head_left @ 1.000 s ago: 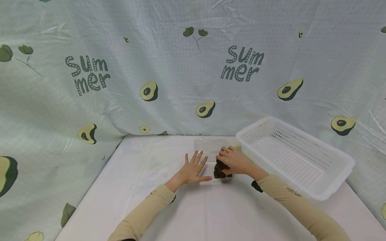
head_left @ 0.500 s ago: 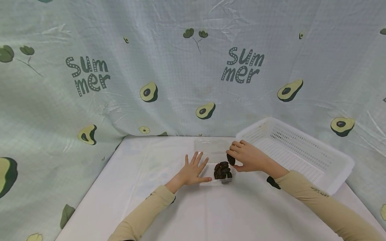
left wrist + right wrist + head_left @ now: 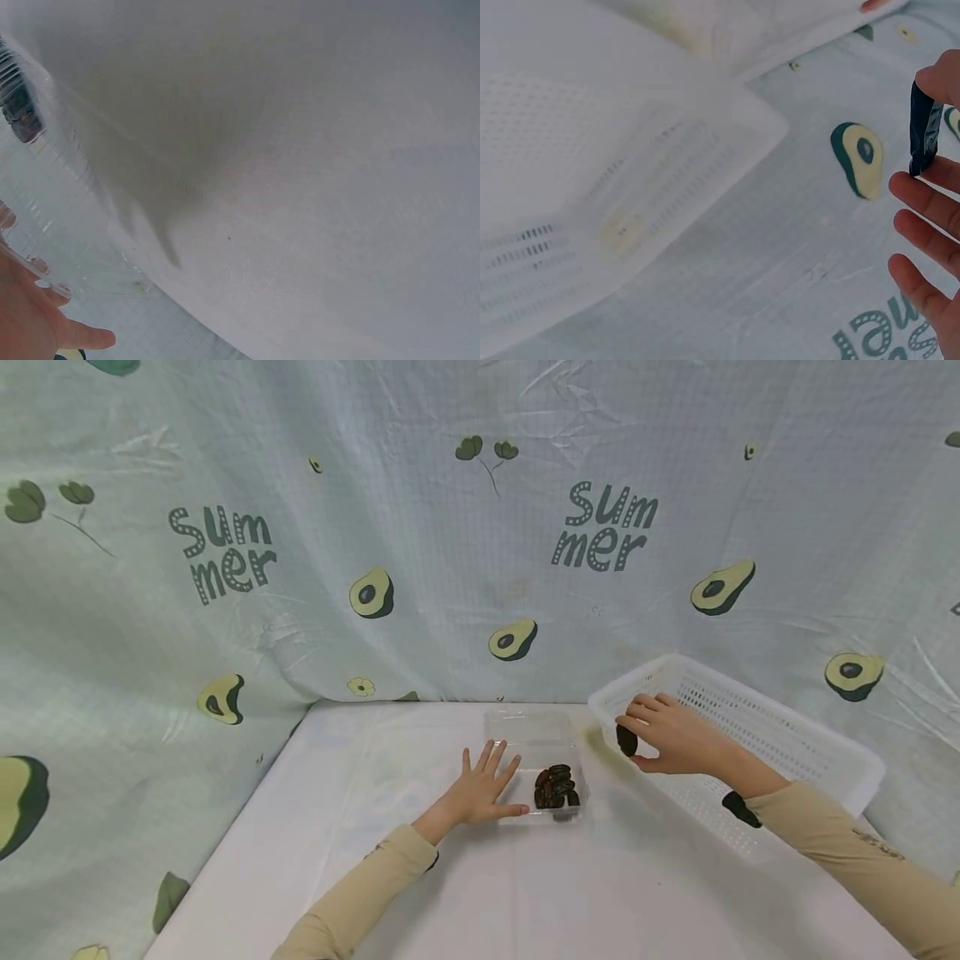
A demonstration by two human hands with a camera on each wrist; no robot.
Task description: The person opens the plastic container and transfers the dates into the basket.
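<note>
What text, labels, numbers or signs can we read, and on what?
"sum mer": left print on the patterned cloth.
"sum mer": right print, same cloth.
"mer": cloth print in the right wrist view, line above cut off.
Right sleeve: dark marks, too small to read.
Dark piece between fingers: no readable text.
No readable brands or numbers.

A pale sheet (image 3: 435, 527) printed with avocados (image 3: 372, 593) and "summer" hangs behind a white table (image 3: 390, 760).
</note>
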